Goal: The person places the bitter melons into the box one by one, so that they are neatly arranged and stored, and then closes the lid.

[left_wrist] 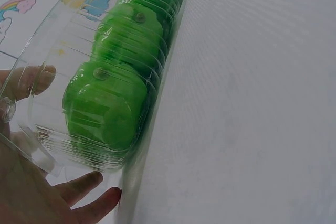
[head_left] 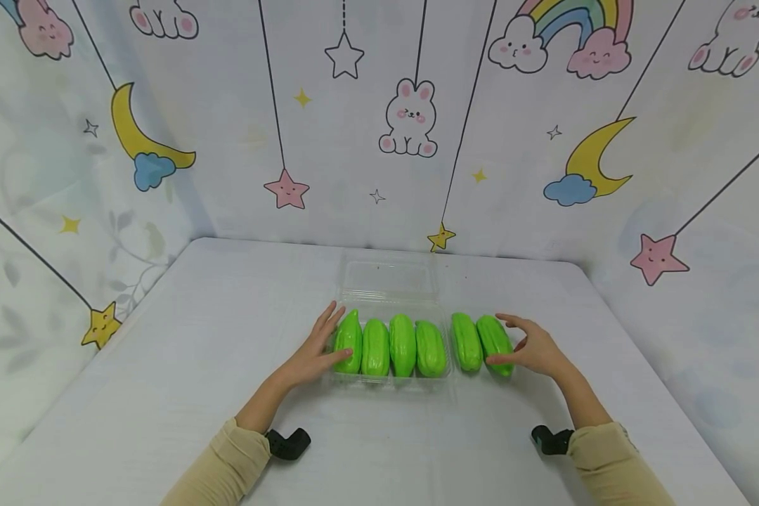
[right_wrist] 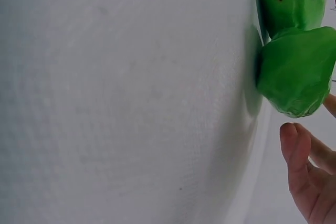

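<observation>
A clear plastic box [head_left: 388, 378] holds several bright green, ridged, gourd-like vegetables [head_left: 374, 348] side by side. At its left end is my left hand [head_left: 313, 357], thumb over the leftmost vegetable and fingers spread along the far corner. The left wrist view shows the hand [left_wrist: 31, 182] at the box wall [left_wrist: 47, 148], fingertips outside it. Right of the box lie two more green vegetables [head_left: 466, 342]. My right hand [head_left: 534, 348] is spread around the rightmost vegetable [head_left: 495, 341]. In the right wrist view a gap shows between a fingertip [right_wrist: 289, 135] and this vegetable [right_wrist: 296, 72].
The box's clear lid [head_left: 388, 277] lies folded back behind it. A white cloth covers the table [head_left: 247, 281], and a patterned curtain [head_left: 354, 140] stands behind and at both sides. Black cameras [head_left: 289, 444] sit at the wrists.
</observation>
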`<control>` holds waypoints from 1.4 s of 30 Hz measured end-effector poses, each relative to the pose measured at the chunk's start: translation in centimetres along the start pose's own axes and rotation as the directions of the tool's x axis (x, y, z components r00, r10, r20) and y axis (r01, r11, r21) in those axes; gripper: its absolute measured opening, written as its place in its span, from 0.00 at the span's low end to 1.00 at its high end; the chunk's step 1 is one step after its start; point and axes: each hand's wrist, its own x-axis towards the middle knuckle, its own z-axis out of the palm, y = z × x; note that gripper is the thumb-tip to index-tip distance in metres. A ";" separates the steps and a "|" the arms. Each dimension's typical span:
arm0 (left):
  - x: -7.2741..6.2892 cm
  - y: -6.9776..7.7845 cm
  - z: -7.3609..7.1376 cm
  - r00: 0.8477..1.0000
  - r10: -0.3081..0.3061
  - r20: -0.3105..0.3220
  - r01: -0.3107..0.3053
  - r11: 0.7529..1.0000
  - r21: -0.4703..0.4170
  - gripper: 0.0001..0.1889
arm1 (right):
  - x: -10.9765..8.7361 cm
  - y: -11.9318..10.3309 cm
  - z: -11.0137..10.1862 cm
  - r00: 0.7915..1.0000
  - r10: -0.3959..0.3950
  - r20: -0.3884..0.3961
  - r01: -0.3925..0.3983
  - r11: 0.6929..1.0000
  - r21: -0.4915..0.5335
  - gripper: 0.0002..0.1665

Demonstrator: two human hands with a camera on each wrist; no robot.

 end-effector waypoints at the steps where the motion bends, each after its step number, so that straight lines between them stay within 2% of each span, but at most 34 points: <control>1: 0.0 0.0 0.0 1.000 0.001 0.000 -0.001 1.000 0.001 0.41 | 0.0 0.1 0.0 1.000 -0.001 0.012 0.001 1.000 0.002 0.55; 9: 0.0 0.0 -0.1 1.000 -0.005 0.006 0.005 1.000 -0.013 0.41 | 0.0 0.5 0.0 0.994 0.033 0.107 -0.039 0.997 0.060 0.59; 21: 0.0 -0.1 0.0 1.000 0.011 -0.001 -0.011 1.000 -0.014 0.41 | -0.1 0.5 -0.1 0.985 0.028 0.167 -0.073 0.961 0.265 0.56; 40: 0.0 -0.2 0.1 1.000 0.003 -0.003 -0.003 1.000 0.005 0.41 | -0.4 0.2 -0.6 0.996 0.063 0.067 -0.075 0.977 0.199 0.57; 42: -0.3 1.0 -0.2 1.000 -0.002 0.003 0.002 1.000 -0.001 0.40 | -0.5 -0.1 -0.7 0.997 0.062 0.052 -0.070 0.980 0.185 0.57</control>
